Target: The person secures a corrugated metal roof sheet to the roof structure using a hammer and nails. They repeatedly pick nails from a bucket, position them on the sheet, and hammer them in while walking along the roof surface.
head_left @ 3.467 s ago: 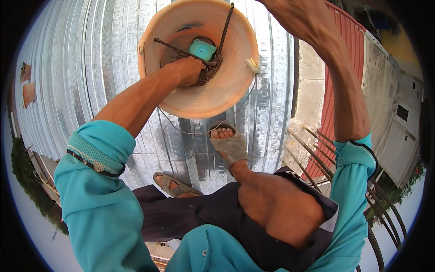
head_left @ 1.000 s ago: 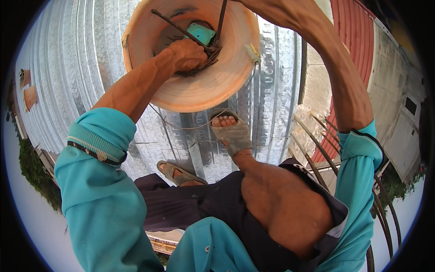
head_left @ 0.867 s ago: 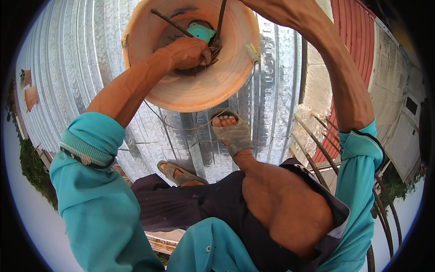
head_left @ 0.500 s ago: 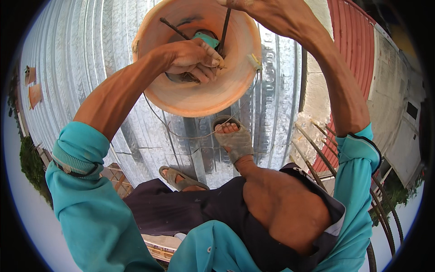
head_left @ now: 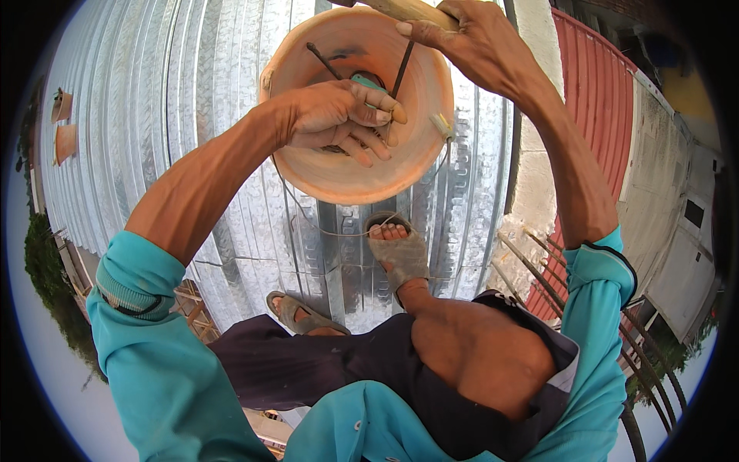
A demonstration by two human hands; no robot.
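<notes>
My left hand (head_left: pixel 346 123) is over the orange bucket (head_left: pixel 323 179), with thumb and index finger pinched on something thin that I cannot make out and the other fingers loosely curled. Beneath it, partly hidden, are a turquoise object (head_left: pixel 366 78), dark rusty bits and two dark metal bars (head_left: pixel 403 65), which lean up toward the rim. At the top, above the rim, my right hand (head_left: pixel 462 38) grips a wooden handle (head_left: pixel 408 11); a dark end of that tool runs out of the frame.
The bucket, with a wire handle, stands on corrugated metal sheeting (head_left: pixel 154 115) beside my sandalled feet (head_left: pixel 396 254). A pale concrete ledge (head_left: pixel 531 177) and red sheeting (head_left: pixel 585 92) lie to the right, with protruding rebar (head_left: pixel 531 269). Small terracotta pieces (head_left: pixel 65 142) sit far left.
My left hand has come up from the bits in the bucket, fingers now pinched. The wooden handle in my right hand has come into view. The bucket sits slightly further right in the picture.
</notes>
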